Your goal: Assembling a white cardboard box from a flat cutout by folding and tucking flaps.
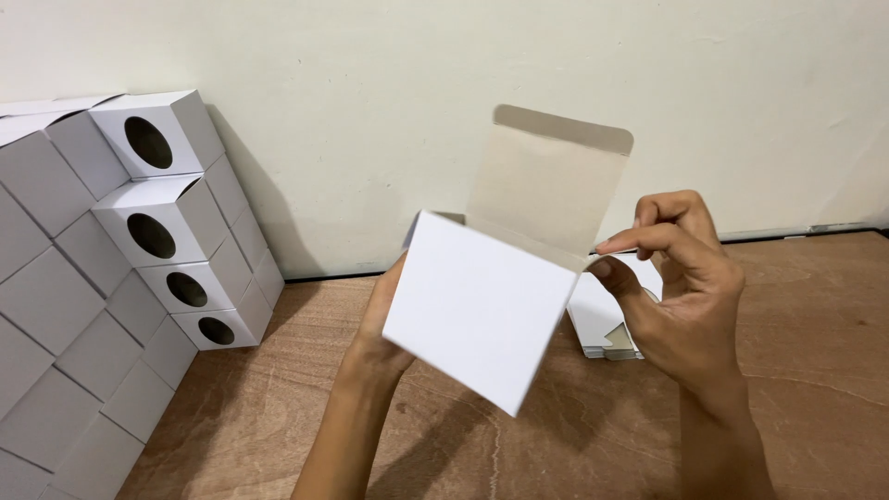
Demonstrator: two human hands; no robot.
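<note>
Head view shows you working over a brown wooden bench [796,306] that meets a pale wall. Along the bench's left edge rises a large stack of finished white boxes [139,250], several showing a round window; what is inside them cannot be seen. Above the middle of the bench you hold a white carton [477,310] in the air, tilted, its grey-lined top flap [546,185] standing open; its inside faces away, so you cannot tell whether it holds anything. Behind it, near the back edge, lies a small pile of flat blanks [597,324]. Your left hand [380,319] grips the carton's left side from behind. Your right hand [685,278] pinches its upper right corner between thumb and forefinger. Pinch too hard and the thin card may crease; loosen your left and the carton could twist or drop.
</note>
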